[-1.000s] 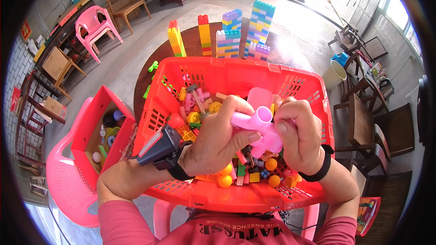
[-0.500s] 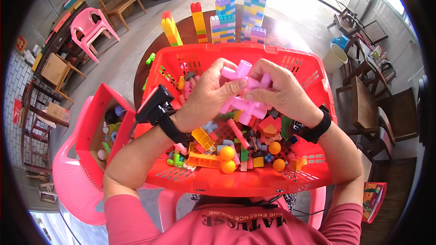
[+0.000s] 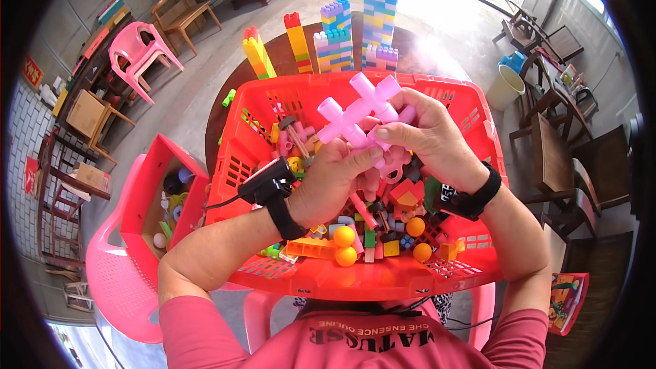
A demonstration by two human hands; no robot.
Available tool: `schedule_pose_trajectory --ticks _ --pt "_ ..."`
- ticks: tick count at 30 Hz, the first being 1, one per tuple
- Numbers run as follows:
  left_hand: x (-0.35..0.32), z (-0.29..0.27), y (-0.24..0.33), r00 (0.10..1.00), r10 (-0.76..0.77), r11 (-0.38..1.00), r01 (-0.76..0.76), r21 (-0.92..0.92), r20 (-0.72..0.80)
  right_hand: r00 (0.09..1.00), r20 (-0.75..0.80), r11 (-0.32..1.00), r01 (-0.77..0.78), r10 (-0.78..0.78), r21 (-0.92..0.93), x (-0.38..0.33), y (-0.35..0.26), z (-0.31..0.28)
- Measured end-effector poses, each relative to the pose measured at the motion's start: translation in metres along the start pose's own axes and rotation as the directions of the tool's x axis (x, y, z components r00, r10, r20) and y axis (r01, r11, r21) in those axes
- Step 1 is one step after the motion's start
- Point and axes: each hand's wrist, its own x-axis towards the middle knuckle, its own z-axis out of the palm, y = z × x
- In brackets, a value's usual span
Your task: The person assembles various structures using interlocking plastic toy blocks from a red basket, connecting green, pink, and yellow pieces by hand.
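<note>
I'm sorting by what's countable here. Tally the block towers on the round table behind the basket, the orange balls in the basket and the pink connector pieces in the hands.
Block towers: 5
Orange balls: 3
Pink connector pieces, held by left hand and right hand: 1 joined cluster
Total: 9

**A:** Where is everything placed?

**B:** A basket [image 3: 471, 113] full of toy pieces sits directly in front of the person. Above its middle, the left hand [image 3: 335, 181] and right hand [image 3: 427, 140] meet around a cross-shaped connector piece [image 3: 359, 113]. The left hand is below it, the right hand beside and behind it.

**A:** And beyond the basket?

**B:** A round table [image 3: 283, 51] stands behind it, with block towers [image 3: 355, 27] standing on it in a row. To the basket's left, a smaller box [image 3: 147, 184] rests on a plastic chair [image 3: 116, 280]. Another plastic chair [image 3: 137, 55] stands far left, behind. A bucket [image 3: 506, 82] stands to the right.
</note>
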Motion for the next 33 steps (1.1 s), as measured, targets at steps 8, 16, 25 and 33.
schedule_pose_trajectory --ticks 8,16,25,33 --pt "-0.001 -0.003 0.009 0.998 -0.039 0.944 0.053 0.327 -0.051 0.994 0.110 0.994 -0.011 0.024 -0.111 -0.004 -0.016 -0.008" --pt "-0.005 0.001 0.014 0.999 -0.002 0.927 0.014 0.374 -0.034 0.973 0.230 0.991 0.008 0.024 -0.136 -0.003 -0.019 -0.015" --pt "-0.006 -0.003 0.014 0.999 -0.048 0.971 0.049 0.235 -0.010 0.963 0.269 0.966 0.097 -0.030 -0.238 -0.004 -0.018 -0.017" --pt "0.001 -0.015 0.007 0.995 0.091 0.971 -0.080 0.225 -0.038 0.998 0.062 0.988 0.026 -0.017 -0.149 -0.001 -0.003 -0.003"
